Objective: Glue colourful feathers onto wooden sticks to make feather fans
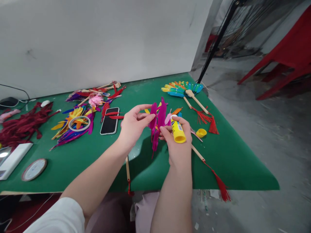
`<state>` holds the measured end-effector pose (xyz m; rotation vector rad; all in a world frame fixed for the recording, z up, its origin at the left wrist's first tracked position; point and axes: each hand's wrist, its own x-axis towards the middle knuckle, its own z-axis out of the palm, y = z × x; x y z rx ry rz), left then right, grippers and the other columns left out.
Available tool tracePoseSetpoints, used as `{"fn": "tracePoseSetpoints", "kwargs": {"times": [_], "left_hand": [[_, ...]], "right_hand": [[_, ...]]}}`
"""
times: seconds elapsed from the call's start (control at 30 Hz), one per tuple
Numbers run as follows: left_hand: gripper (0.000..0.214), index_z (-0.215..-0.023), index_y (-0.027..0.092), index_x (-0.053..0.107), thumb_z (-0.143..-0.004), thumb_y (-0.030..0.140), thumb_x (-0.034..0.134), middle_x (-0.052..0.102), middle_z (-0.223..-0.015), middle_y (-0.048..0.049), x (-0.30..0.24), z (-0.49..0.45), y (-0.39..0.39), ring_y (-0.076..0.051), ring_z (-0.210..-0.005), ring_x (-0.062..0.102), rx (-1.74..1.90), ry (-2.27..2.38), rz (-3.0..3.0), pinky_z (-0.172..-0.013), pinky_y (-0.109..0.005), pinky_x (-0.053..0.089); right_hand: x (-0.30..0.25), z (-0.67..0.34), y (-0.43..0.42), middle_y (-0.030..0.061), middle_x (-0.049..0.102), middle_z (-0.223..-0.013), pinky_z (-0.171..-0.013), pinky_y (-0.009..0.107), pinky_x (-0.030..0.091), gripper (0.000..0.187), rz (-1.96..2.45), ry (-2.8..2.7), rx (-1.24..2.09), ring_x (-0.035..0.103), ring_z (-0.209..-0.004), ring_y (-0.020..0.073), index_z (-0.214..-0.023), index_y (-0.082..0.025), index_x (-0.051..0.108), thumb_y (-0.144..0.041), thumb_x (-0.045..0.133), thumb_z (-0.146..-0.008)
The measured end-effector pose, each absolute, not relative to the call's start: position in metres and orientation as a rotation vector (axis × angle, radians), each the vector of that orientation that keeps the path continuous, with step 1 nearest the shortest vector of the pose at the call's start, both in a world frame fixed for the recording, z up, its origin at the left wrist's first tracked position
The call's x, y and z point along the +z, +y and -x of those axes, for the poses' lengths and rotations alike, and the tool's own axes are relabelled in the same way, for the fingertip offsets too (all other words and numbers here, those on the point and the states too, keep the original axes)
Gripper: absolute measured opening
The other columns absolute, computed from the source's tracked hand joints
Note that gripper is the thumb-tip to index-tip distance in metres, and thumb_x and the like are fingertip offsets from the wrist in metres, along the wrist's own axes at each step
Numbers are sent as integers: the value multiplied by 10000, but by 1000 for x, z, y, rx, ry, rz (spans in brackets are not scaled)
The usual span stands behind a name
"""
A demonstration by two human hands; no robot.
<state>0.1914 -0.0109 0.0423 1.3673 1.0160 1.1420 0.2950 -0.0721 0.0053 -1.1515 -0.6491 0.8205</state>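
My left hand point(132, 126) pinches magenta feathers point(161, 113) between thumb and fingers, held upright above the table. My right hand point(178, 152) grips the lower part of the feathers with its thumb and a finger, and also holds a yellow glue stick point(178, 131) tucked in its fingers. Just right of it lies a yellow cap point(201, 132). Below and behind my hands, wooden handles with red tassels point(222, 187) stick out; the parts they join are mostly hidden by my hands.
A feather fan point(183, 89) lies at the back right of the green table point(233, 161). Left of my hands are a phone point(109, 121), loose colourful feathers point(75, 115) under a tape roll point(70, 124), another roll point(34, 169) and dark red tassels point(26, 123). A white wall point(102, 38) stands behind.
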Motion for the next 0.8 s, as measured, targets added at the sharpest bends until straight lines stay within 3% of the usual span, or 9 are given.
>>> {"fn": "tracePoseSetpoints", "kwargs": {"times": [0.6, 0.8], "left_hand": [[332, -987, 192, 640, -665, 236, 705, 680, -668, 17, 41, -191, -13, -80, -563, 597, 1128, 1008, -1420, -557, -195, 511], [392, -1011, 196, 644, -634, 265, 728, 689, -691, 3, 35, -176, -12, -90, -565, 611, 1178, 1064, -1297, -531, -193, 510]], "right_hand": [[6, -294, -72, -57, 590, -668, -561, 278, 539, 405, 1156, -683, 804, 591, -549, 109, -1002, -263, 484, -232, 688, -654], [6, -294, -74, -42, 586, -705, -630, 320, 531, 375, 1222, -773, 839, 617, -632, 146, -1009, -274, 488, -204, 652, -679]]}}
